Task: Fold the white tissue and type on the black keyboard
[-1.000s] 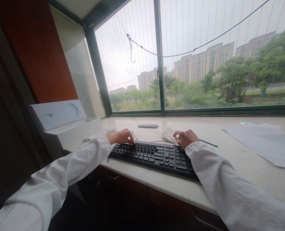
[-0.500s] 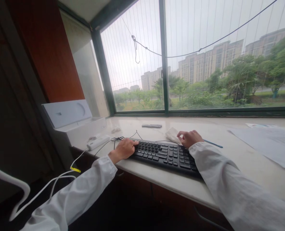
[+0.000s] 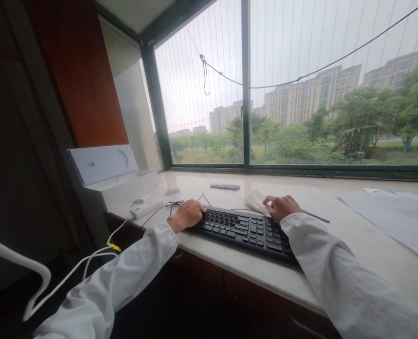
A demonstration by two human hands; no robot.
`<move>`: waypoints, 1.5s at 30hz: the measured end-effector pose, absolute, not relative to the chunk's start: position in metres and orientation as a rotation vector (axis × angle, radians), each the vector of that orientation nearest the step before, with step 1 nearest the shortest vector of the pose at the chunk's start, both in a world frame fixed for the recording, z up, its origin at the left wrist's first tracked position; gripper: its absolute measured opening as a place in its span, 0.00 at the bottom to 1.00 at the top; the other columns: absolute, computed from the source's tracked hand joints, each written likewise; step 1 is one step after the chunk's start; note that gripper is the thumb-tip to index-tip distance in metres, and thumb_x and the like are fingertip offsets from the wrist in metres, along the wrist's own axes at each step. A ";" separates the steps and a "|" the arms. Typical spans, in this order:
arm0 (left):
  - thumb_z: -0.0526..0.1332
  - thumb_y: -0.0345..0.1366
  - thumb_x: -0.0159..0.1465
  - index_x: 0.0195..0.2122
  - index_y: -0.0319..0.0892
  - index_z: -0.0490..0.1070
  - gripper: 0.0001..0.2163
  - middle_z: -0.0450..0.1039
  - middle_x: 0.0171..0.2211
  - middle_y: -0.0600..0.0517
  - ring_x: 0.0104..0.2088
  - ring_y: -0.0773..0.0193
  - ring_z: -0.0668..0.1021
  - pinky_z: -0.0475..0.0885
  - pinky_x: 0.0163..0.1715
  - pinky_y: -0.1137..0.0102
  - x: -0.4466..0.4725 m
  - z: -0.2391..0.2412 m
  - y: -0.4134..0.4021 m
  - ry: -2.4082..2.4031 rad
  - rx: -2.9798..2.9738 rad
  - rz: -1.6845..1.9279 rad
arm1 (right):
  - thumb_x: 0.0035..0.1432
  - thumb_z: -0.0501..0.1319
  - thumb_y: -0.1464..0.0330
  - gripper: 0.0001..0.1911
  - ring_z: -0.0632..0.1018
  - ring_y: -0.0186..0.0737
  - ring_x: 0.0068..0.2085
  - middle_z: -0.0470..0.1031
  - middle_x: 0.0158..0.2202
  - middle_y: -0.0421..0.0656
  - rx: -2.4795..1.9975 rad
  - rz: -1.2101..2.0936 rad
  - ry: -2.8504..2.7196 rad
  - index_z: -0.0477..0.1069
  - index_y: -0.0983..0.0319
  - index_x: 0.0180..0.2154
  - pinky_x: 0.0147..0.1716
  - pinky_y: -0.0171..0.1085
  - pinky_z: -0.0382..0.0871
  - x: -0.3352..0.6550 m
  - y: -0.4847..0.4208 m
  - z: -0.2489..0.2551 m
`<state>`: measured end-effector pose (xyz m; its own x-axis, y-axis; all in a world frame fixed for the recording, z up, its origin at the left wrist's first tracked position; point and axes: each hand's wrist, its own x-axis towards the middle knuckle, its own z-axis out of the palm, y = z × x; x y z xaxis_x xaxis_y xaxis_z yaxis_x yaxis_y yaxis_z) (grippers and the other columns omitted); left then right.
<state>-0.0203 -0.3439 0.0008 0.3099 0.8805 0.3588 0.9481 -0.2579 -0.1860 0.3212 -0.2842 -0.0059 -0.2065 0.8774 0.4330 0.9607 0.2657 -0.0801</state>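
Across glossy surface (image 3: 311, 190), mid-frame, resting half-curled left hand (image 3: 187, 214) and right hand (image 3: 283, 207) on one oblong keyboard (image 3: 237, 225), unclear whether gripping.

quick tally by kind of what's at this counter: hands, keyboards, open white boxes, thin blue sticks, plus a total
Hands: 2 (left hand, right hand)
Keyboards: 1 (black keyboard)
Open boxes: 1 (white box)
Thin sticks: 1 (blue stick)
Total: 5

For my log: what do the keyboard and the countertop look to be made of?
Keyboard: probably black plastic, mostly matte, judging by its dull, evenly dark surface.
Countertop: perhaps polished stone or an imitation, pale and glossy, with soft reflections toward its far edge.
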 end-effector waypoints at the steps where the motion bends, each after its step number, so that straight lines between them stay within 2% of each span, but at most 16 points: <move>1: 0.54 0.26 0.63 0.40 0.40 0.80 0.14 0.79 0.40 0.45 0.43 0.58 0.77 0.70 0.49 0.65 -0.019 0.002 -0.344 -1.644 -2.221 -0.251 | 0.58 0.55 0.65 0.14 0.80 0.42 0.36 0.81 0.31 0.41 -1.670 -0.288 -2.151 0.78 0.54 0.41 0.46 0.41 0.62 0.321 -0.284 -0.006; 5: 0.55 0.25 0.61 0.38 0.40 0.81 0.14 0.79 0.41 0.46 0.45 0.57 0.76 0.69 0.50 0.66 -0.019 0.010 -0.340 -1.647 -2.272 -0.232 | 0.57 0.54 0.66 0.15 0.80 0.42 0.36 0.81 0.31 0.41 -1.676 -0.268 -2.163 0.77 0.54 0.42 0.48 0.42 0.61 0.323 -0.283 -0.005; 11: 0.55 0.23 0.56 0.39 0.49 0.82 0.19 0.81 0.40 0.53 0.44 0.61 0.78 0.71 0.47 0.71 -0.025 0.025 -0.328 -1.791 -2.408 -0.226 | 0.57 0.55 0.66 0.14 0.80 0.42 0.36 0.81 0.31 0.40 -1.679 -0.266 -2.167 0.77 0.54 0.41 0.47 0.41 0.62 0.323 -0.282 -0.005; 18: 0.56 0.25 0.56 0.34 0.45 0.83 0.16 0.82 0.35 0.50 0.42 0.61 0.79 0.71 0.47 0.71 -0.021 0.032 -0.315 -1.759 -2.479 -0.190 | 0.58 0.55 0.65 0.14 0.80 0.43 0.36 0.82 0.31 0.40 -1.676 -0.279 -2.163 0.77 0.54 0.41 0.48 0.42 0.62 0.323 -0.281 -0.007; 23: 0.56 0.25 0.56 0.34 0.45 0.83 0.15 0.82 0.35 0.50 0.40 0.62 0.80 0.72 0.44 0.72 -0.023 0.033 -0.310 -1.765 -2.511 -0.192 | 0.58 0.55 0.65 0.14 0.80 0.43 0.37 0.82 0.32 0.40 -1.677 -0.264 -2.170 0.77 0.54 0.41 0.48 0.42 0.62 0.323 -0.282 -0.007; 30: 0.55 0.23 0.56 0.33 0.46 0.83 0.17 0.81 0.35 0.51 0.40 0.60 0.79 0.71 0.47 0.68 -0.022 0.028 -0.319 -1.744 -2.450 -0.245 | 0.58 0.54 0.67 0.15 0.80 0.42 0.38 0.82 0.32 0.40 -1.680 -0.253 -2.166 0.77 0.54 0.42 0.51 0.43 0.61 0.321 -0.284 -0.004; 33: 0.55 0.25 0.58 0.34 0.45 0.82 0.16 0.81 0.36 0.50 0.41 0.59 0.78 0.70 0.48 0.67 -0.019 0.019 -0.326 -1.768 -2.372 -0.283 | 0.58 0.54 0.66 0.15 0.80 0.42 0.38 0.82 0.32 0.40 -1.685 -0.261 -2.166 0.77 0.54 0.42 0.51 0.43 0.61 0.321 -0.284 -0.005; 39: 0.53 0.30 0.66 0.37 0.39 0.80 0.14 0.79 0.37 0.45 0.40 0.59 0.77 0.70 0.47 0.66 -0.013 -0.002 -0.339 -1.790 -2.124 -0.334 | 0.57 0.54 0.66 0.15 0.80 0.43 0.38 0.82 0.32 0.40 -1.707 -0.251 -2.170 0.77 0.54 0.42 0.50 0.42 0.61 0.324 -0.282 -0.006; 45: 0.52 0.34 0.68 0.37 0.38 0.78 0.14 0.78 0.36 0.44 0.40 0.56 0.77 0.70 0.43 0.65 -0.004 -0.005 -0.348 -1.795 -2.065 -0.312 | 0.57 0.53 0.66 0.16 0.80 0.44 0.38 0.82 0.32 0.41 -1.701 -0.257 -2.170 0.77 0.55 0.42 0.50 0.43 0.61 0.327 -0.278 -0.009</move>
<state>-0.0044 -0.3477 -0.0045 0.1574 0.8984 0.4100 0.9841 -0.1079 -0.1413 0.3265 -0.2779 -0.0090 -0.2030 0.8959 0.3951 0.9634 0.2550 -0.0831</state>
